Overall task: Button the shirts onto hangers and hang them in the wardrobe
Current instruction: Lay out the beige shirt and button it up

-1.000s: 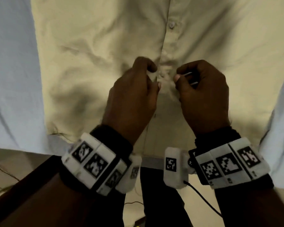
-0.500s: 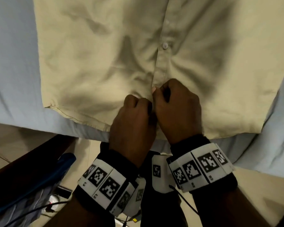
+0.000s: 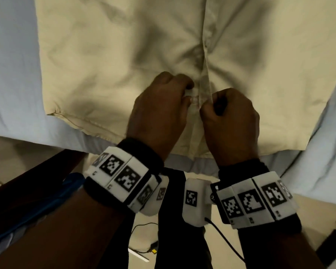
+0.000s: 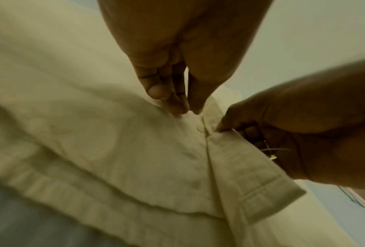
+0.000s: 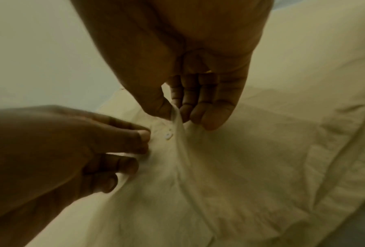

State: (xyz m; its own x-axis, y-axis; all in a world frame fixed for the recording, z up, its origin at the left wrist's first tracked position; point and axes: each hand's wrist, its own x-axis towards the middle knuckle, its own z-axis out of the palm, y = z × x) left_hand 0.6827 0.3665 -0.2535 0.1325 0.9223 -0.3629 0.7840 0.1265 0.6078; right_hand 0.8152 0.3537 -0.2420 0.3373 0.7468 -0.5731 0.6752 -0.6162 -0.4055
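A cream shirt (image 3: 114,55) hangs in front of me, its front placket running down the middle. My left hand (image 3: 188,94) pinches the button side of the placket near the hem. My right hand (image 3: 206,108) pinches the buttonhole edge (image 5: 178,120) and lifts it a little. A small white button (image 5: 168,135) shows between the two hands. In the left wrist view my left hand (image 4: 187,110) pinches the cloth and the loose placket flap (image 4: 251,180) hangs below my right hand (image 4: 223,128). A fastened button (image 3: 207,43) sits higher up.
Pale blue garments (image 3: 10,65) hang on both sides of the cream shirt. Below it are a dark wooden edge (image 3: 27,181), a blue item (image 3: 66,191) and cables (image 3: 144,226) on the light floor.
Both hands were higher on the placket a second ago, came down close together near the hem, and are now slightly apart with the button showing between them.
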